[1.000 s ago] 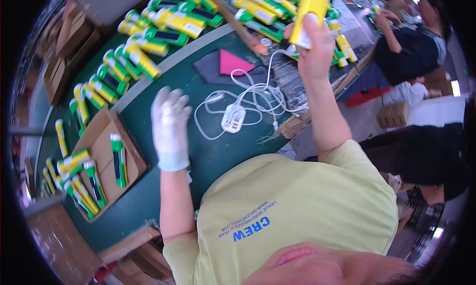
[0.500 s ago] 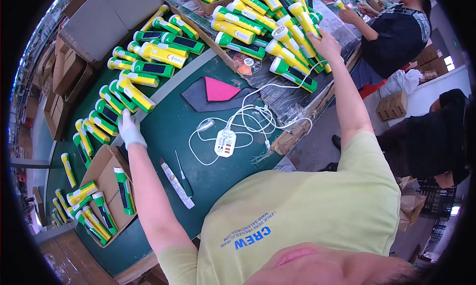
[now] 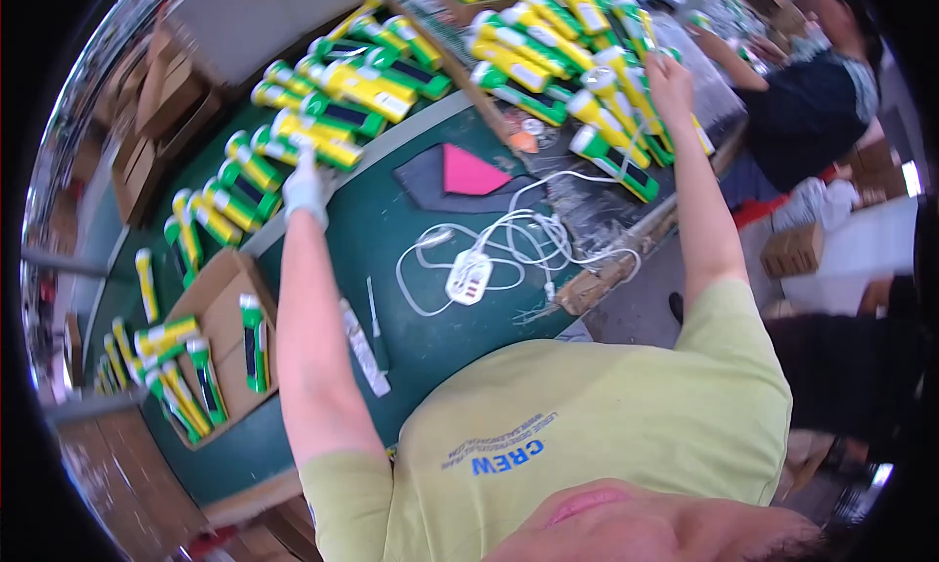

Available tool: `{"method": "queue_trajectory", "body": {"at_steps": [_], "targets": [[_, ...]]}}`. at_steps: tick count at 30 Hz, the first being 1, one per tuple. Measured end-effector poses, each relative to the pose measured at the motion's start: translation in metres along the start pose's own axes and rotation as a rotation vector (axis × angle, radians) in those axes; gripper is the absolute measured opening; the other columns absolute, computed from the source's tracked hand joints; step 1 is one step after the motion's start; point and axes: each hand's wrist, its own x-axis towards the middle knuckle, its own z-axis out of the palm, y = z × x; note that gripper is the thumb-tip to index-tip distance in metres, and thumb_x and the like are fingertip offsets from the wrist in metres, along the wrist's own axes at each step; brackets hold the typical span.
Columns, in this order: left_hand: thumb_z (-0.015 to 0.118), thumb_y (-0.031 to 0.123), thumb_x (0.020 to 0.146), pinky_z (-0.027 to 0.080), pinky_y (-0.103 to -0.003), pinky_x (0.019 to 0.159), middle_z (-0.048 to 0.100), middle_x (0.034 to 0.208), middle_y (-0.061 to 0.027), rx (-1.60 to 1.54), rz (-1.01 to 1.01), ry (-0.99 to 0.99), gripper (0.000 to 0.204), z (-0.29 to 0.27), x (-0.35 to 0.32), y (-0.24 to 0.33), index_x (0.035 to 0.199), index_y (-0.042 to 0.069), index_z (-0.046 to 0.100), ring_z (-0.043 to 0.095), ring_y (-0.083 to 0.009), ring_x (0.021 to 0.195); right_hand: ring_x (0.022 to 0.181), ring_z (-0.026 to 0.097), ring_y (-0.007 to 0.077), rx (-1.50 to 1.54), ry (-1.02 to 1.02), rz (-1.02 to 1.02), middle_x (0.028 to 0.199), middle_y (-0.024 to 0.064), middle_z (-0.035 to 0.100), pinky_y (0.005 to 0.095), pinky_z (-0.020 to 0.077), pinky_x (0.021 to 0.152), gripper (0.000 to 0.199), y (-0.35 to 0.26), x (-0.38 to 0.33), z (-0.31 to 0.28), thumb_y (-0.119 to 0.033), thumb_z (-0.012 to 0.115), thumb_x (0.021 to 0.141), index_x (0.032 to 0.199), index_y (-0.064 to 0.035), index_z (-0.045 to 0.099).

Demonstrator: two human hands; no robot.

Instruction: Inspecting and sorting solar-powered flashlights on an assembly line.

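While the gloved left hand (image 3: 307,188) rests fingers-down on the far-left row of green-and-yellow flashlights (image 3: 315,141) and the bare right hand (image 3: 668,76) closes around one far right, the cardboard box (image 3: 217,298) near left holds only a few.

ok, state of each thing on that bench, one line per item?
left hand: gloved, resting on the yellow-green flashlights.
right hand: bare, reaching into the far flashlight pile.
cardboard box: open, one flashlight inside.
power strip: lying flat, white cord loosely tangled.
pink triangle: flat on a dark pad.
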Motion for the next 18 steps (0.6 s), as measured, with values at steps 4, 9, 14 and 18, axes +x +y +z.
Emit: {"method": "queue_trajectory", "body": {"at_steps": [4, 9, 14, 18], "targets": [[0.073, 0.055, 0.076, 0.055, -0.035, 0.070, 0.063, 0.109, -0.0142, 0.142, 0.057, 0.110, 0.077, 0.014, 0.012, 0.005, 0.121, -0.005, 0.053, 0.066, -0.0238, 0.086, 0.066, 0.053, 0.0058, 0.414, -0.097, -0.189, 0.066, 0.0021, 0.060, 0.0263, 0.0429, 0.060, 0.030, -0.086, -0.065, -0.023, -0.029, 0.061, 0.094, 0.090, -0.0004, 0.068], [0.075, 0.042, 0.077, 0.053, -0.029, 0.068, 0.063, 0.100, -0.0096, -0.109, -0.049, 0.035, 0.056, -0.006, 0.019, 0.004, 0.115, 0.004, 0.059, 0.064, -0.0181, 0.082, 0.076, 0.059, 0.0113, 0.729, -0.343, -0.301, 0.086, 0.0066, 0.065, 0.0251, 0.0470, 0.068, 0.013, -0.167, -0.143, -0.037, -0.008, 0.063, 0.091, 0.098, 0.0018, 0.065], [0.064, 0.033, 0.089, 0.049, -0.035, 0.084, 0.062, 0.104, -0.0058, -0.607, 0.050, -0.072, 0.036, -0.006, -0.052, -0.009, 0.115, 0.011, 0.057, 0.061, -0.0177, 0.094, 0.079, 0.061, 0.0148, 0.714, -0.432, -0.394, 0.086, 0.0088, 0.065, 0.0260, 0.0475, 0.070, 0.012, -0.180, -0.170, -0.004, -0.004, 0.065, 0.087, 0.097, 0.0013, 0.064], [0.067, 0.028, 0.088, 0.052, -0.035, 0.083, 0.062, 0.103, -0.0048, -0.044, 0.306, -0.213, 0.038, -0.008, -0.130, -0.014, 0.110, -0.002, 0.060, 0.063, -0.0199, 0.091, 0.074, 0.062, 0.0120, 0.842, -0.583, -0.294, 0.080, 0.0070, 0.064, 0.0239, 0.0477, 0.067, 0.013, -0.197, -0.178, 0.010, -0.008, 0.063, 0.090, 0.099, 0.0017, 0.066]]}}
